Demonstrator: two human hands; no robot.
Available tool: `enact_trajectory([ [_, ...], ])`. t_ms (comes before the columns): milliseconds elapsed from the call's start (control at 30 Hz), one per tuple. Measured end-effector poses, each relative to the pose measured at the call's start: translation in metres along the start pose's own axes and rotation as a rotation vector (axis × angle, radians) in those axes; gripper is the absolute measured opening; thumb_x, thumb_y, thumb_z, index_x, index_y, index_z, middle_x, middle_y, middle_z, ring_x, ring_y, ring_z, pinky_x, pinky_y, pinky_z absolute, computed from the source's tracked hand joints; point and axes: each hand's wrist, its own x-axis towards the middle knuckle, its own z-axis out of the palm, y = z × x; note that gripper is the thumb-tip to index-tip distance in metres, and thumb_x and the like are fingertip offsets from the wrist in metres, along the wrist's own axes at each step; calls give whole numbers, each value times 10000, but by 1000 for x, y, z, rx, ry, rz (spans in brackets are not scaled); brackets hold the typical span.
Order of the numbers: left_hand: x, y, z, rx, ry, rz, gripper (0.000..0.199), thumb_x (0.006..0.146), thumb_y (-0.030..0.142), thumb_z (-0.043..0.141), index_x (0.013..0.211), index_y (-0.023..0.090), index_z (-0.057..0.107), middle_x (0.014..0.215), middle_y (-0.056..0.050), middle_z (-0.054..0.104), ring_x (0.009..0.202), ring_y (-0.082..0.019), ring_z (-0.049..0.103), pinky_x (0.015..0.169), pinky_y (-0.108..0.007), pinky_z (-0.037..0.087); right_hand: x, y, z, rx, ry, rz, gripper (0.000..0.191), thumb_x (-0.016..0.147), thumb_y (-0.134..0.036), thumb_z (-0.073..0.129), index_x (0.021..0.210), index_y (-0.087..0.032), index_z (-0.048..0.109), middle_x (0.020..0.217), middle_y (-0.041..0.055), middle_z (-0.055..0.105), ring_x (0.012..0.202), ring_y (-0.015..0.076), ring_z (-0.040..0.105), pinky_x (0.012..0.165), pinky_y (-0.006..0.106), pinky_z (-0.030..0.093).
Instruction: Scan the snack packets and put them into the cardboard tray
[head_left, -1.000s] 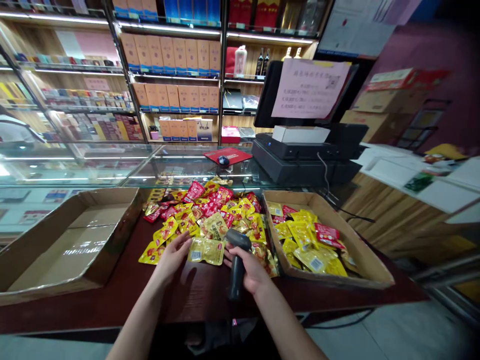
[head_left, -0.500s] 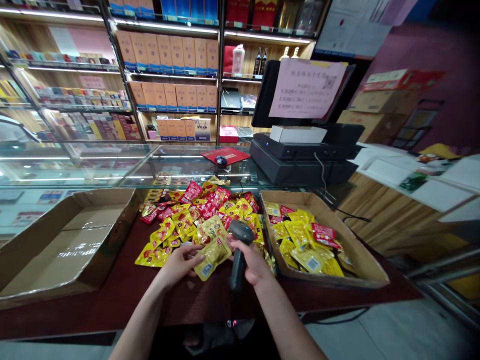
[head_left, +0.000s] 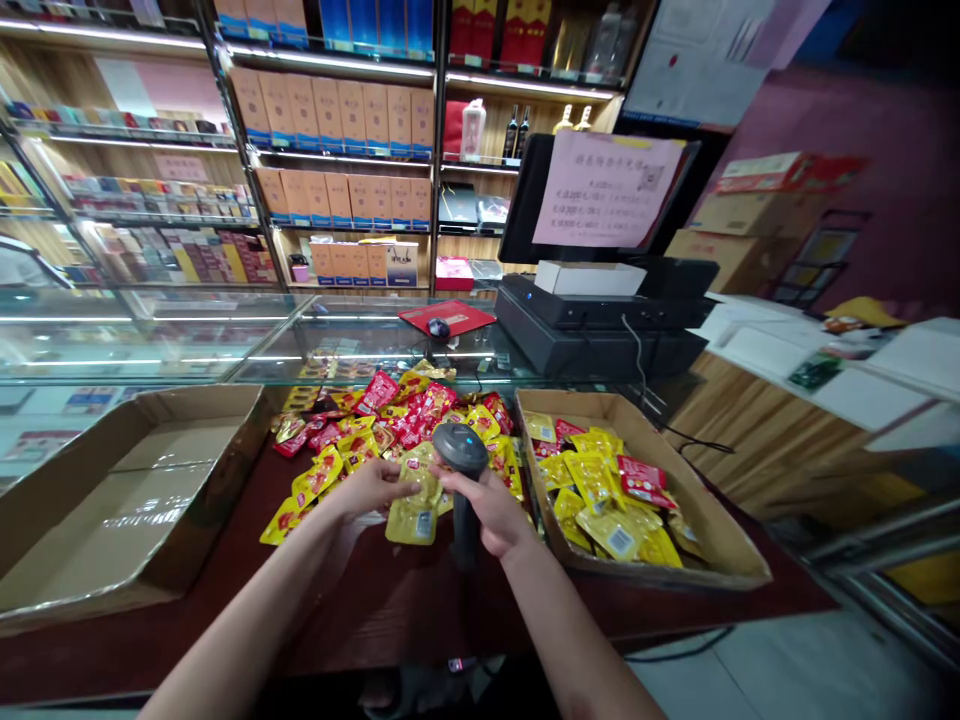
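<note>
My left hand [head_left: 375, 487] pinches yellow-gold snack packets [head_left: 412, 522] by their left side; a barcode label shows at the lower right of the front one. Wrapped round the handle of a dark barcode scanner [head_left: 461, 450] is my right hand [head_left: 491, 508], its fingertips close to the packets' right edge. The scanner stands upright just right of the packets. Behind both hands lies a pile of red and yellow snack packets [head_left: 405, 405]. More packets lie in the right cardboard tray [head_left: 712, 510].
A cardboard tray [head_left: 180, 445] with no packets in it sits at the left. Beyond the pile are a glass counter [head_left: 345, 335], a mouse [head_left: 438, 327] on a red mat and a monitor [head_left: 525, 200] with a paper sheet. Stocked shelves stand behind.
The held packets have turned more upright and shifted slightly left. My right hand and the scanner have moved a little left and up. The whole view has shifted slightly.
</note>
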Motion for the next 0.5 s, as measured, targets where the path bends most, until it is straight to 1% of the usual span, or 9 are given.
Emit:
enact_trajectory([
  [67, 10, 10, -11, 92, -33, 51, 454, 549, 557, 710, 704, 135, 649, 585, 18, 585, 485, -91, 506, 448, -188, 386, 3, -4, 1, -9, 8, -20, 306, 550, -217, 738, 846, -161, 685, 899, 54, 701, 949, 210, 611, 869, 308, 425],
  [167, 27, 25, -24, 143, -64, 58, 466, 552, 548, 714, 788, 147, 681, 670, -6, 634, 550, -113, 555, 487, -200, 429, 6, -9, 3, -54, 44, -73, 306, 563, -223, 727, 860, -165, 683, 888, 50, 703, 919, 209, 614, 834, 311, 442],
  [233, 39, 35, -30, 136, -48, 53, 486, 543, 539, 726, 830, 149, 691, 718, -22, 655, 589, -127, 578, 517, -215, 454, 8, -11, 4, -90, 70, -109, 301, 581, -239, 718, 867, -155, 678, 860, 51, 701, 872, 205, 618, 798, 312, 456],
  [300, 51, 45, -36, 92, -15, 50, 501, 514, 527, 749, 830, 144, 690, 730, -32, 662, 594, -135, 585, 525, -230, 467, 9, -14, 6, -107, 84, -133, 301, 584, -247, 716, 863, -143, 671, 844, 52, 694, 838, 197, 619, 765, 305, 468],
  [367, 61, 55, -41, 13, 4, 40, 514, 478, 498, 782, 833, 141, 683, 755, -43, 669, 621, -148, 600, 543, -248, 482, 7, -17, 9, -87, 75, -104, 326, 568, -257, 726, 866, -143, 660, 868, 56, 681, 829, 201, 624, 715, 303, 488],
  [433, 68, 65, -45, -76, 9, 29, 529, 440, 453, 815, 844, 141, 677, 796, -56, 675, 678, -169, 619, 575, -268, 499, 5, -17, 12, -32, 36, -43, 366, 546, -285, 741, 873, -152, 643, 925, 65, 665, 804, 211, 637, 636, 305, 508],
  [500, 74, 74, -50, -141, 14, 23, 540, 414, 415, 836, 849, 139, 675, 822, -67, 678, 717, -182, 627, 594, -277, 507, 2, -16, 14, 0, -8, 14, 377, 537, -322, 746, 850, -150, 624, 950, 78, 652, 734, 209, 650, 547, 295, 507],
])
